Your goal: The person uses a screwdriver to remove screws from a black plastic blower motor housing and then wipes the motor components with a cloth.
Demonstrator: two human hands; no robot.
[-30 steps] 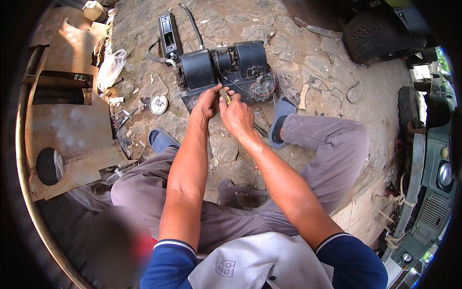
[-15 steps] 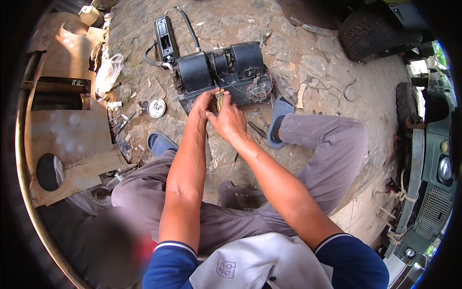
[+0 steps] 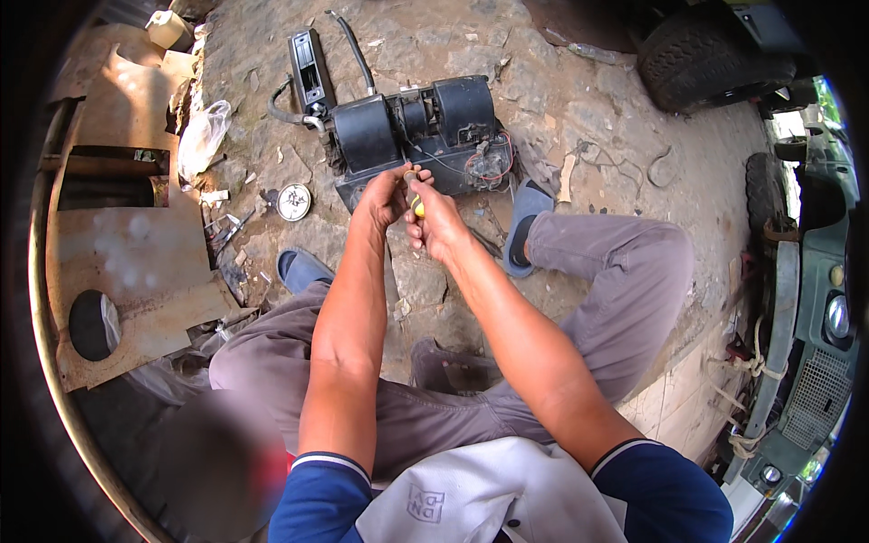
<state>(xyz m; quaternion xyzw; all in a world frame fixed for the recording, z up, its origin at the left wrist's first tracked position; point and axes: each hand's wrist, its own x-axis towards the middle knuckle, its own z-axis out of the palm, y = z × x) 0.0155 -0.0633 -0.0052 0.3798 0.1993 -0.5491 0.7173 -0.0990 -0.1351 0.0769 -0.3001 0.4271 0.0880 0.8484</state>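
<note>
A person sits on rough, cracked stone ground, seen from above, both bare forearms reaching forward to a black blower unit (image 3: 416, 136). The unit is boxy moulded plastic with two rounded drum housings side by side; its long axis runs left to right across the view, and a tangle of red and dark wires sits at its right end.

The left hand (image 3: 385, 195) and right hand (image 3: 434, 222) meet at the unit's near edge. The right hand is curled closed around a small yellow-handled tool (image 3: 418, 206); only a sliver of yellow shows, so its tip and direction cannot be told. The left hand's fingers are pinched together just beside it, touching the unit's front; what they grip is hidden.

Left of the unit lies a small round white dial (image 3: 293, 201). Behind the unit, a flat black rectangular panel (image 3: 310, 68) lies lengthwise away from the person. Right of the unit, a grey slipper (image 3: 525, 226) covers one foot. A dark tyre (image 3: 697, 54) is cut off at the upper right.
</note>
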